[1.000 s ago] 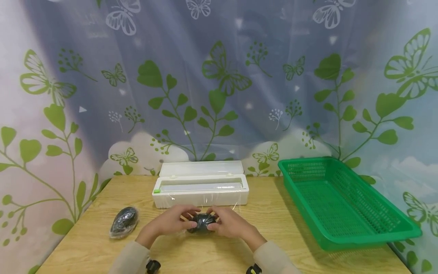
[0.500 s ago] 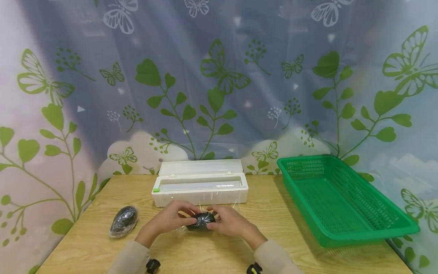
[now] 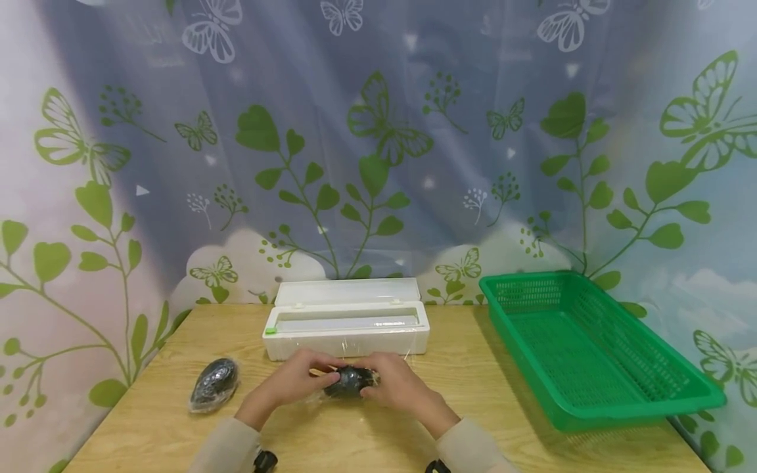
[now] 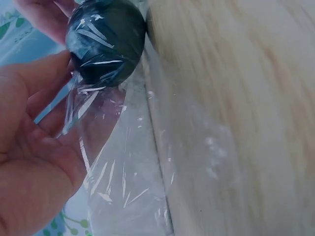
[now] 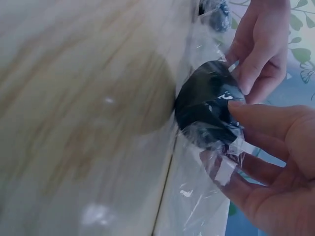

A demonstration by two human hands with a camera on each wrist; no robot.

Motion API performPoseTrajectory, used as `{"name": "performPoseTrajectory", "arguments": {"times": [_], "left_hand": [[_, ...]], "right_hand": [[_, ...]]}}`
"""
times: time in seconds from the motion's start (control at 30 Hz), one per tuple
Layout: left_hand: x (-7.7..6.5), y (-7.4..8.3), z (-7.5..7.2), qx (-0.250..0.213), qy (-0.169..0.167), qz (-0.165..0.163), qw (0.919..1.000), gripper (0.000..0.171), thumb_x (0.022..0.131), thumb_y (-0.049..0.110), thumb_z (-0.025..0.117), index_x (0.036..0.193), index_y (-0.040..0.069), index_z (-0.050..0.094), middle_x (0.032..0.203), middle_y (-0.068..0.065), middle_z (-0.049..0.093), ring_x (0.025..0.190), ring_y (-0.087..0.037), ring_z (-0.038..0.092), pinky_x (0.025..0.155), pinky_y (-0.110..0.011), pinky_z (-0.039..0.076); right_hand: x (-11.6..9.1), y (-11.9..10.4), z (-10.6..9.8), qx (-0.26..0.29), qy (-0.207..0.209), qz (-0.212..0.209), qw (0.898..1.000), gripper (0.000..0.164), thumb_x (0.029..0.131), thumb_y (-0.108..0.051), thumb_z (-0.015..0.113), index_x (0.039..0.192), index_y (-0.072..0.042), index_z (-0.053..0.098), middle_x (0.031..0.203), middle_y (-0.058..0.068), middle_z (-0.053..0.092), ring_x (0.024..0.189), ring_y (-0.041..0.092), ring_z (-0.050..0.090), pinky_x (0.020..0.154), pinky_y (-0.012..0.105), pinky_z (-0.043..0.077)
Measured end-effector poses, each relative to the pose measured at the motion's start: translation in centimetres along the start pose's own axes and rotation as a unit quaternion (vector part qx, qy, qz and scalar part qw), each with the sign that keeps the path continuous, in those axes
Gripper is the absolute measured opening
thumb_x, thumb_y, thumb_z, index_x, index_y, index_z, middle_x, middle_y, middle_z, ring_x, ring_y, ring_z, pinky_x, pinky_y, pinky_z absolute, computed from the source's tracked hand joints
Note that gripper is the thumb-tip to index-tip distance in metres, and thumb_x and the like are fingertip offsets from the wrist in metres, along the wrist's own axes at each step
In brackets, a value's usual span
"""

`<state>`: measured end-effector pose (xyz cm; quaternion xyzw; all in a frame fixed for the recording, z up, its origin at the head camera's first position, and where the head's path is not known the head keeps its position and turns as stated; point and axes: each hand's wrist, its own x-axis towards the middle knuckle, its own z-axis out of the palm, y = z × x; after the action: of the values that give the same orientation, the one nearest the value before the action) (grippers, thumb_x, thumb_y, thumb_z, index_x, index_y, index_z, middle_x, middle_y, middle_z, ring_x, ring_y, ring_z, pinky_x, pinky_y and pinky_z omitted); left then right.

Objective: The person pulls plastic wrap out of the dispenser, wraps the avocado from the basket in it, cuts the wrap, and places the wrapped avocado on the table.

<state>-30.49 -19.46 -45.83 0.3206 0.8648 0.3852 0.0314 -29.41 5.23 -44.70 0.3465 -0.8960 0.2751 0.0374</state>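
A dark, smooth, egg-shaped object [image 3: 345, 382] partly covered in clear cling film lies on the table before me, between both hands. My left hand [image 3: 296, 380] holds its left end, thumb in front and fingers behind. At the right end my right hand [image 3: 397, 387] grips it and the film, with the thumb on the near side, as the right wrist view also shows on the dark object [image 5: 209, 101]. Loose cling film [image 4: 128, 172] trails out flat beside my left palm. A second dark oval object [image 3: 214, 382], wrapped in film, lies to the left.
Behind the hands stands a white cling film dispenser [image 3: 345, 345], lid raised, with a green slider [image 3: 271, 330] at its left end. A green perforated basket [image 3: 556, 407] sits at the right of the wooden table [image 3: 467, 374]. A patterned curtain [image 3: 378, 217] hangs behind.
My right hand's fingers have closed in over the top of the dark object, toward the left fingers. The object has turned slightly between the hands. The second wrapped object has stayed put.
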Motion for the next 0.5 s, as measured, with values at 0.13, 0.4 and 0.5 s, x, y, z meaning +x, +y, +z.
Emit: {"name": "performPoseTrajectory", "arguments": {"times": [0.13,0.4,0.5], "left_hand": [[0.2,-0.2,0.2,-0.006,-0.01,-0.013,0.9998,0.036,0.101,0.023,0.068,0.132,0.005,0.07,0.133,-0.017,0.07,0.111,-0.036,0.073,0.088,-0.035,0.063],[0.6,-0.1,0.2,0.004,-0.017,-0.021,0.9996,0.044,0.095,0.024,0.076,0.133,0.004,0.068,0.135,-0.019,0.068,0.109,-0.037,0.073,0.085,-0.036,0.064],[0.6,-0.1,0.1,0.01,-0.019,-0.018,0.9996,0.043,0.095,0.021,0.076,0.133,0.003,0.068,0.133,-0.019,0.069,0.106,-0.035,0.075,0.087,-0.035,0.063]], "right_hand": [[0.0,0.6,0.1,0.027,-0.011,0.024,0.999,0.049,0.083,-0.01,0.086,0.129,-0.006,0.071,0.125,0.011,0.074,0.114,0.028,0.071,0.092,0.035,0.061],[0.7,1.3,-0.2,0.089,-0.024,0.04,0.995,0.044,0.084,-0.013,0.086,0.125,-0.005,0.072,0.123,0.013,0.074,0.103,0.026,0.072,0.082,0.025,0.06],[1.1,1.3,-0.2,0.099,-0.033,0.057,0.993,0.043,0.085,-0.016,0.086,0.124,-0.006,0.072,0.119,0.013,0.075,0.097,0.022,0.072,0.079,0.024,0.059]]}}
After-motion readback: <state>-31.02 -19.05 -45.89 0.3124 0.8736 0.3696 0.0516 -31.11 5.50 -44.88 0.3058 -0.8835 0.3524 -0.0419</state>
